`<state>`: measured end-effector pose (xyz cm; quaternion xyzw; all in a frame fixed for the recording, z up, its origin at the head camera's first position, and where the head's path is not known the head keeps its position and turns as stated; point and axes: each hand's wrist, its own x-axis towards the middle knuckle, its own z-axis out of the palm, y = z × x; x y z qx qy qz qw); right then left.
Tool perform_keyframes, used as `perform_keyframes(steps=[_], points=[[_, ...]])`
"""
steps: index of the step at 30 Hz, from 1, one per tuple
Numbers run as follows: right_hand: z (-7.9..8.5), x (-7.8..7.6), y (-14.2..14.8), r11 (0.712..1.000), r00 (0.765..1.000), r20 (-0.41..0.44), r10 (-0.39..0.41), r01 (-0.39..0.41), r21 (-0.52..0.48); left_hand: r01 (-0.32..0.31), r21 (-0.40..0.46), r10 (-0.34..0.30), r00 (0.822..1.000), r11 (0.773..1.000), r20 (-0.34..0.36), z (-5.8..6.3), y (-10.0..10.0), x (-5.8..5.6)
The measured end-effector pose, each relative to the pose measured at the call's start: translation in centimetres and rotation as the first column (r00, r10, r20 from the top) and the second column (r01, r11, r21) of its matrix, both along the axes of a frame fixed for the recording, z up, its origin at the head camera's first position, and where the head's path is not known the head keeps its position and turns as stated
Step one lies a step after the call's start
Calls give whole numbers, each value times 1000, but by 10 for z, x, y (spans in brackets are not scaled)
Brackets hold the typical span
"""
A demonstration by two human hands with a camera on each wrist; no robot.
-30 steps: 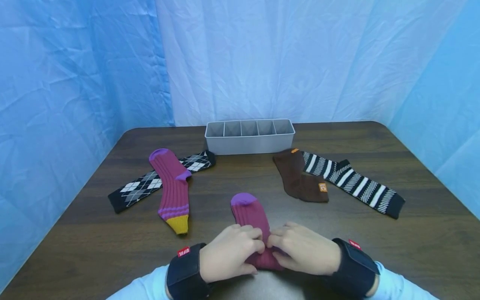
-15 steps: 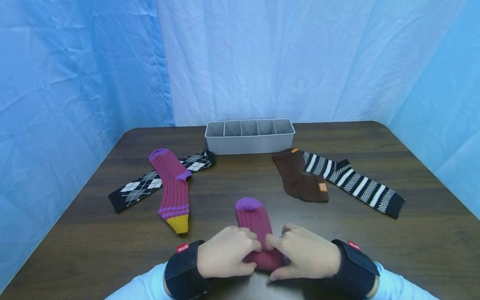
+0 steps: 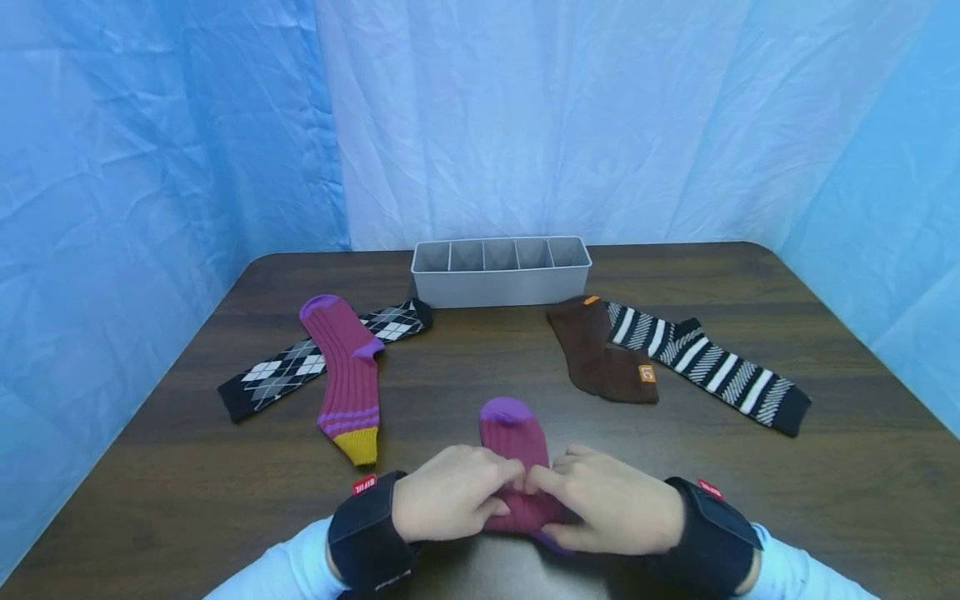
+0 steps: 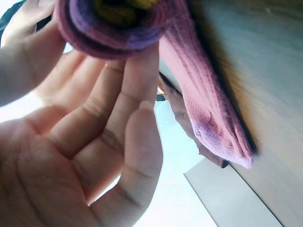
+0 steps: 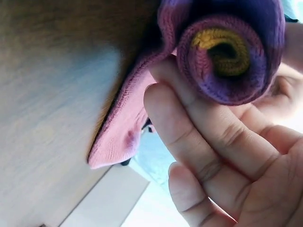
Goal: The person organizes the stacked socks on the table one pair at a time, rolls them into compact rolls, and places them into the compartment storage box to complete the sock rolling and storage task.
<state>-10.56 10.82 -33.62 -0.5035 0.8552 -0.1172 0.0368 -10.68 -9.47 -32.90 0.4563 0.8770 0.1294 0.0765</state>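
In the head view a maroon-pink ribbed sock [image 3: 516, 442] with a purple toe lies on the table before the person. Its near end is wound into a roll. The left hand [image 3: 453, 496] holds the roll's left side between fingers and thumb, and the right hand [image 3: 611, 504] grips the right side. Seen from the right wrist, the roll [image 5: 222, 90] shows a spiral with the yellow cuff at its centre. In the left wrist view the other end of the roll [image 4: 109, 45] sits above the left fingers [image 4: 137, 142]; the flat foot stretches away along the table.
A matching maroon sock [image 3: 348, 379] lies across a black-and-white argyle sock [image 3: 288, 375] at left. At right are a brown sock [image 3: 588, 358] and a striped sock [image 3: 712, 367]. A grey divided box [image 3: 501, 287] stands at the back before blue curtains [image 3: 540, 125].
The sock's purple toe has shifted slightly right and nearer the person, and less flat sock shows. Both hands have kept working at the roll, their fingers and thumbs changing position.
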Motion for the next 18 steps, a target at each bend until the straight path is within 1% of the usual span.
perform_keyframes(steps=[2,4,6,8,11,13,16,18], points=[[0,0,1,1000,1000,-7,-2,2,-11,-20,26,19,999,999,31,0,0,-1],[-1,-1,1,1000,1000,-3,-2,2,-15,-22,44,20,999,999,41,-1,1,-1],[-2,-1,1,1000,1000,-9,-3,3,-15,-19,51,17,1000,999,25,-2,1,-1],[-3,-2,1,1000,999,-42,-2,1,-13,-24,56,24,1000,998,2,-3,1,-1],[-4,-3,2,1000,995,-97,-8,6,-23,-47,81,51,997,996,-54,-4,2,0],[-5,-4,1,999,990,-143,-18,13,-32,-49,103,60,993,993,-103,-5,4,1],[-6,-4,1,999,988,-143,-50,48,-21,-37,114,57,982,993,-178,-5,6,3],[-5,-4,0,997,990,-118,-78,79,1,-35,85,53,974,996,-219,-4,7,4]])
